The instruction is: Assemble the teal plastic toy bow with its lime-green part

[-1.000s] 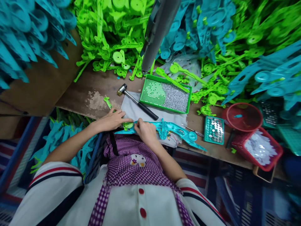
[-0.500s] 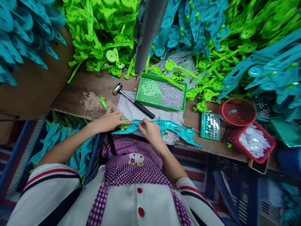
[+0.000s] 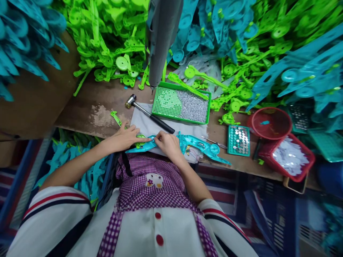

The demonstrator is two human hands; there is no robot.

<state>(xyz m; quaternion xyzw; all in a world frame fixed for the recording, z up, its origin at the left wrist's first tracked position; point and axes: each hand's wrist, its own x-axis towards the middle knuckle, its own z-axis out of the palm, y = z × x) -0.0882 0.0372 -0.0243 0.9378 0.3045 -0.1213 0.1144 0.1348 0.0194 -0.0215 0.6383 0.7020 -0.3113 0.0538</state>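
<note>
One outstretched, ungrasping left hand (image 3: 130, 135) lay over the blue frame (image 3: 184, 141) near my feed's six o'clock, seemingly to steady it, while the right hand (image 3: 169, 143) bunched there, gripping what I couldn't tell.

Your bare left hand (image 3: 128, 136) lies with its fingers outstretched across a round lime-green plastic piece (image 3: 140, 145) at the left end of a long, curved turquoise plastic part (image 3: 185, 141). Your bare right hand (image 3: 168, 143) has its fingertips gathered on that part; whether they grip anything is hidden. Beyond your hands, a black-handled metal hammer (image 3: 163, 124) lies on a pale grey cloth (image 3: 138, 123), near a shallow green plastic tray (image 3: 167, 103) partly filled with small silvery pieces. To your right sit a small teal plastic tray (image 3: 238, 155) of round silvery discs, a round red plastic bowl (image 3: 272, 125) and a red plastic basket (image 3: 268, 157) of whitish pieces.
</note>
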